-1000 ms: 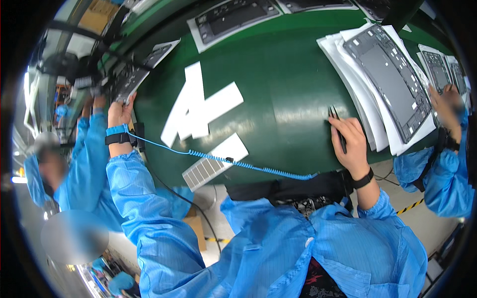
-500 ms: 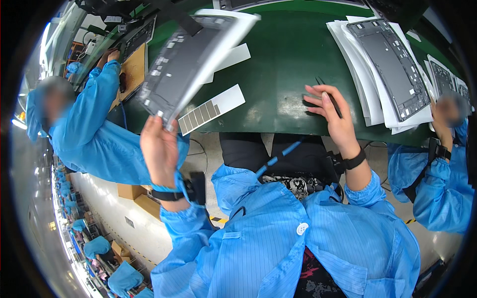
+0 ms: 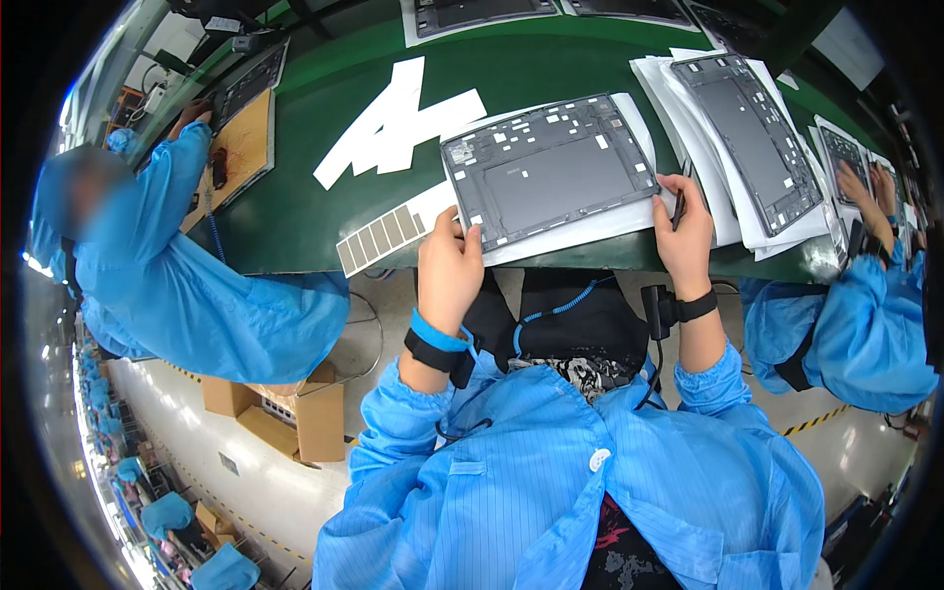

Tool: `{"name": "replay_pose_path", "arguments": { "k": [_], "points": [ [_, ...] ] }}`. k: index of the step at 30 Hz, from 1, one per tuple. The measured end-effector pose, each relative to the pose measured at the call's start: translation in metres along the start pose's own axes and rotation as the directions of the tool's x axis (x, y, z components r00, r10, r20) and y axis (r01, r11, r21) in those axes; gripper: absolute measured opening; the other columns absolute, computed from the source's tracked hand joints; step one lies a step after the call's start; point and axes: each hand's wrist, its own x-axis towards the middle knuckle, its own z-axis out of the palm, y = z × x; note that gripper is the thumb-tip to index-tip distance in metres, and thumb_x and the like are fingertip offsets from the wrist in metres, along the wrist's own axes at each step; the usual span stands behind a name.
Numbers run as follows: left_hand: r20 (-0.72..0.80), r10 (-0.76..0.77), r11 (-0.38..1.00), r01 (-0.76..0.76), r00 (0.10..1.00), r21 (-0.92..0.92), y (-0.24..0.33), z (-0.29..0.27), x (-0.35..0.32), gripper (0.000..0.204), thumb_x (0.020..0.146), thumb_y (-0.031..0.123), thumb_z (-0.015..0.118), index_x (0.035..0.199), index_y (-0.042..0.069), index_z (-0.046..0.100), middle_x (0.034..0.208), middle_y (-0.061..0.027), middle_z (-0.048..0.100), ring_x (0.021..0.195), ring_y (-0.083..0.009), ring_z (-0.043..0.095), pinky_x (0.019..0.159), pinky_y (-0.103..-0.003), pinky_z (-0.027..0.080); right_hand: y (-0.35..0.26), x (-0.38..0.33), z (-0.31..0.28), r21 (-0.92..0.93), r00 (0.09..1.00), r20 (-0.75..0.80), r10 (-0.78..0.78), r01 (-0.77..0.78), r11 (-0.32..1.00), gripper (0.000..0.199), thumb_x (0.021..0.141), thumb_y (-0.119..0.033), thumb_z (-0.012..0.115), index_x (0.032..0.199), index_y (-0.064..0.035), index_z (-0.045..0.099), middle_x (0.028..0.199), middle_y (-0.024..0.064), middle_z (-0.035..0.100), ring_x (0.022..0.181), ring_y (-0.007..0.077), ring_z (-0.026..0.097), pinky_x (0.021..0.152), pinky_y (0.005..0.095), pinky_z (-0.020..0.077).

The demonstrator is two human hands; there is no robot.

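A dark grey tablet housing point(image 3: 565, 187) with small white pads along its edges lies in front of me, on a white sheet point(image 3: 580, 234) at the table's near edge. My left hand point(image 3: 452, 270) pinches its lower left corner between thumb and fingers. At its right end, my right hand point(image 3: 685, 241) grips the edge and also keeps dark tweezers point(image 3: 678, 208) in its fingers, their tips hard to make out. Beside my left hand is a white strip carrying several grey-brown adhesive pads point(image 3: 386, 237), its right end partly under the housing.
Loose white strips point(image 3: 393, 113) overlap beyond the pad strip. To the right stands a stack of similar housings point(image 3: 752, 143) with white sheets between. More housings point(image 3: 482, 15) line the far edge. Co-workers in blue sit left point(image 3: 197, 265) and right point(image 3: 836, 324) of the green table point(image 3: 295, 221).
The tablet housing, earlier raised and tilted at the left in my left hand, now lies flat before me. My right hand, formerly holding only tweezers, has closed on its right edge.
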Motion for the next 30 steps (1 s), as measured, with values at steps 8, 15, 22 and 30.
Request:
{"name": "replay_pose_path", "arguments": {
  "k": [8,15,22,30],
  "points": [
    [-0.343,0.343,0.924,-0.248,0.875,0.291,-0.031,-0.020,-0.014,0.024,0.090,0.008,0.062,0.113,0.001,0.064,0.113,-0.0185,0.059,0.102,-0.0358,0.059,0.086,-0.042,0.048,-0.048,-0.002,-0.006,0.029,0.994,-0.058,-0.097,0.098,0.995,0.029,0.098,-0.010,0.056,0.126,-0.0033,0.059,0.089,0.0074,0.069,0.073,0.0146,0.058,0.071,0.0281,0.0483],
    [-0.113,0.262,0.897,-0.199,0.958,0.396,-0.057,-0.019,-0.013,0.041,0.094,0.034,0.062,0.132,0.018,0.063,0.150,-0.0256,0.038,0.142,-0.0461,0.028,0.116,-0.055,0.023,-0.130,0.015,0.113,0.567,0.851,0.515,-0.101,-0.250,0.785,0.026,0.098,-0.023,0.059,0.099,0.0004,0.069,0.075,0.0001,0.063,0.064,0.0059,0.055,0.055,0.0238,0.0439],
    [-0.114,0.280,0.896,-0.218,0.953,0.387,-0.057,-0.020,-0.010,0.044,0.093,0.036,0.064,0.130,0.014,0.064,0.148,-0.0287,0.038,0.141,-0.0490,0.028,0.113,-0.058,0.026,-0.139,0.014,0.191,0.322,0.835,0.531,-0.146,-0.040,0.946,0.019,0.087,-0.017,0.064,0.087,0.0013,0.063,0.063,0.0059,0.064,0.055,0.0100,0.059,0.053,0.0273,0.0461],
    [-0.103,0.283,0.891,-0.221,0.954,0.395,-0.060,-0.018,-0.012,0.043,0.093,0.035,0.063,0.131,0.014,0.064,0.149,-0.0284,0.037,0.141,-0.0490,0.027,0.112,-0.059,0.026,-0.136,0.007,0.203,0.341,0.793,0.569,-0.219,0.015,0.940,0.015,0.089,-0.013,0.063,0.094,0.0011,0.063,0.063,0.0062,0.064,0.057,0.0106,0.062,0.054,0.0271,0.0477]
  ]
}}
